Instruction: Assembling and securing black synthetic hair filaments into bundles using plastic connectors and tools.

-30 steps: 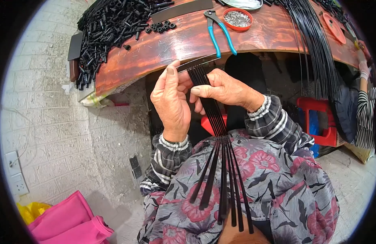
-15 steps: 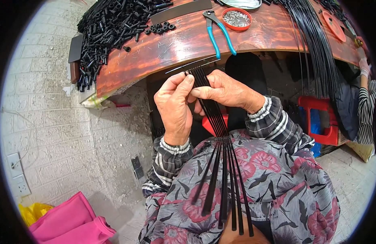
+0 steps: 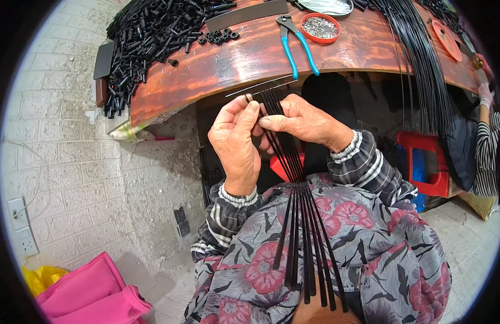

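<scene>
Head view: black rods (image 3: 294, 164) hung in a bundle, near ends fanned over the floral garment (image 3: 380, 245). Right hand (image 3: 303, 123) gripped them toward the far end, thumb across. Left hand (image 3: 236, 143) closed in a pinch at the bundle's far left; item pinched too small to tell. Pliers (image 3: 307, 53) lay farther, on the table (image 3: 217, 65).

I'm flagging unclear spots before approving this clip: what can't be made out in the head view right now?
- Left hand: whatever lies between thumb and fingertips is covered by them.
- Right hand: parts of its curled fingers are hidden behind the black rods.
- Black tubular pieces: pile cut off by the top edge.
- Silvery bits: individually too small to count.
- Co-worker's striped sleeve: partly lost at the dark lens rim.
</scene>
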The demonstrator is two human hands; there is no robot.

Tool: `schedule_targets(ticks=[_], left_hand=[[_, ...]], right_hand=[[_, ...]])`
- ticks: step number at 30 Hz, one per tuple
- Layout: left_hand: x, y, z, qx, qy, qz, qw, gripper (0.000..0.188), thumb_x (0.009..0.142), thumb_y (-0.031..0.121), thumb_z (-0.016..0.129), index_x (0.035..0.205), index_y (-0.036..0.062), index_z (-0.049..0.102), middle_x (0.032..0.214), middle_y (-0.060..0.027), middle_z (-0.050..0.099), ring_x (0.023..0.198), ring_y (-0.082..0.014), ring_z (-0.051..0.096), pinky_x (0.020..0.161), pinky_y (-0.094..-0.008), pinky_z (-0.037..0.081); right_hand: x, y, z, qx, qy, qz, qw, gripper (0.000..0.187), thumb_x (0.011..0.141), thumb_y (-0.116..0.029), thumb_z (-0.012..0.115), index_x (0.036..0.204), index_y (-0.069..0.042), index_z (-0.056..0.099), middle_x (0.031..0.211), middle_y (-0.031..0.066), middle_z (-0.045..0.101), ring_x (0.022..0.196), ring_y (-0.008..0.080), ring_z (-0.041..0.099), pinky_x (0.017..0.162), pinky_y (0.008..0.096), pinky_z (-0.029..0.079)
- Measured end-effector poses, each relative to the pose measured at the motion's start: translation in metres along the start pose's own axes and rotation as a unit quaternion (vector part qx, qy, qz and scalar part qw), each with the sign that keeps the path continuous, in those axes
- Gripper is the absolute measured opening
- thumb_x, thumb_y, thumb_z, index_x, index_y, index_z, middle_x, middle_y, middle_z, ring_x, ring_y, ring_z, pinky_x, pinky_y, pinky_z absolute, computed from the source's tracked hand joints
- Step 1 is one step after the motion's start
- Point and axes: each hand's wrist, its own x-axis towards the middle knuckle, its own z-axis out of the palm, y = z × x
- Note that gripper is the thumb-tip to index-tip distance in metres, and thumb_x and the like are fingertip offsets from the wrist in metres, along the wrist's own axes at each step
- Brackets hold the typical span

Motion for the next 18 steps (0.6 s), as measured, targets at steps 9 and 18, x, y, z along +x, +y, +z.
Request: schedule_targets(ticks=[9, 18], left_hand=[[0.002, -0.009, 0.008, -0.015, 0.018, 0.000, 1.000, 0.011, 0.084, 0.010, 0.053, 0.089, 0.0006, 0.049, 0.077, -0.0079, 0.059, 0.066, -0.0117, 0.058, 0.059, -0.0208, 0.045], [0.003, -0.009, 0.004, -0.056, 0.005, -0.017, 0.998, 0.013, 0.084, 0.011, 0.054, 0.089, 0.0005, 0.051, 0.077, -0.0079, 0.059, 0.066, -0.0121, 0.057, 0.059, -0.0212, 0.045]], right_hand=[[-0.005, 0.010, -0.014, -0.011, 0.015, 0.002, 1.000, 0.027, 0.085, -0.022, 0.052, 0.086, 0.004, 0.059, 0.069, 0.0081, 0.062, 0.060, 0.0128, 0.060, 0.056, 0.0221, 0.049], [-0.006, 0.009, -0.010, -0.012, 0.024, 0.014, 1.000, 0.028, 0.085, -0.023, 0.051, 0.086, 0.004, 0.059, 0.068, 0.0080, 0.062, 0.059, 0.0122, 0.059, 0.055, 0.0221, 0.049]])
